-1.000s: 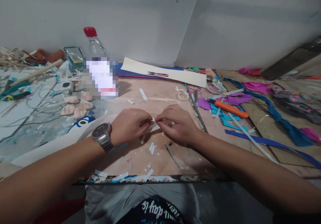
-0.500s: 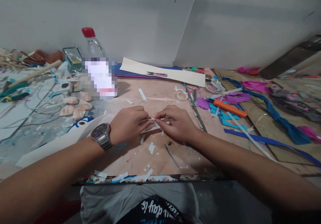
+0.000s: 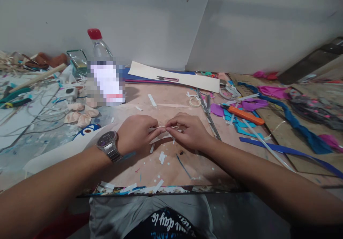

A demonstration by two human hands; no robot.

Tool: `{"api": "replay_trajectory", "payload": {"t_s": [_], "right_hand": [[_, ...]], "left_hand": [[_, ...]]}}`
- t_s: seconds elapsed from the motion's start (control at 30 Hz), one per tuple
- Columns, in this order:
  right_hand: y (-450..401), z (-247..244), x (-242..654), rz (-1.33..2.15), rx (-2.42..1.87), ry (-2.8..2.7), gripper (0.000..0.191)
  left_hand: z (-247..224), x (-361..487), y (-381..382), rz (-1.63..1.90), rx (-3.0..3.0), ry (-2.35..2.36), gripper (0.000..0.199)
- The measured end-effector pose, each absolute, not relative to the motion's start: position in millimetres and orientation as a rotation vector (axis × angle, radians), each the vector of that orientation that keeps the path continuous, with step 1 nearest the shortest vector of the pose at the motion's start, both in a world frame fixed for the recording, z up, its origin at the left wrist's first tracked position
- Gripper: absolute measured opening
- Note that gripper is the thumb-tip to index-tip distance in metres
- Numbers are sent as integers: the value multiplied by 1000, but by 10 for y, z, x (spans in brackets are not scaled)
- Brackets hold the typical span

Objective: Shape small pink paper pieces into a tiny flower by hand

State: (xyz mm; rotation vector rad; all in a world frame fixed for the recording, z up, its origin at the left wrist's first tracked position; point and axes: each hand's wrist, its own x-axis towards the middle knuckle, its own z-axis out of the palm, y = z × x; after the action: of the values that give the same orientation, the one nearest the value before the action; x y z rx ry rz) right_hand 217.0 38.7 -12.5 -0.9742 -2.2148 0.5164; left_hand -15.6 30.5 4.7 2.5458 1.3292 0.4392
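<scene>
My left hand [image 3: 138, 130], with a metal watch [image 3: 107, 140] on its wrist, is closed in a pinch over the middle of the work surface [image 3: 171, 173]. Facing it, my right hand [image 3: 189, 130] pinches too, and the fingertips of both almost meet. Between them runs a thin pale strip [image 3: 162, 126], mostly covered by the fingers; its material is too small to make out. A white sheet [image 3: 66, 153] with a blue eye-like drawing [image 3: 87, 131] lies beneath my left forearm. Small white paper scraps [image 3: 162, 157] are scattered below the hands.
A lit phone [image 3: 107, 83] leans against a red-capped bottle [image 3: 100, 49]. Small snips [image 3: 167, 79] rest on a cream strip [image 3: 198, 81] at the back. An orange cutter [image 3: 243, 114], a tape roll [image 3: 194, 102] and coloured scraps lie right; green-handled pliers [image 3: 16, 98] and cables lie left.
My left fingertips have shifted slightly and now sit closer to the right ones, so less of the strip shows between them. The white sheet under my left arm has moved a little to the right.
</scene>
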Motion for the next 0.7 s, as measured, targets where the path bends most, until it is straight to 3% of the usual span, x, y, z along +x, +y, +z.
{"api": "replay_trajectory", "payload": {"t_s": [0.27,0.7], "right_hand": [[422,-114,2169,655,-1088,-2069,9],[760,-7,2379,1016,-1252,-1539,25]], "left_hand": [[80,-164,330,279,2610,1442,50],[714,-708,320,231,2605,1702,30]]}}
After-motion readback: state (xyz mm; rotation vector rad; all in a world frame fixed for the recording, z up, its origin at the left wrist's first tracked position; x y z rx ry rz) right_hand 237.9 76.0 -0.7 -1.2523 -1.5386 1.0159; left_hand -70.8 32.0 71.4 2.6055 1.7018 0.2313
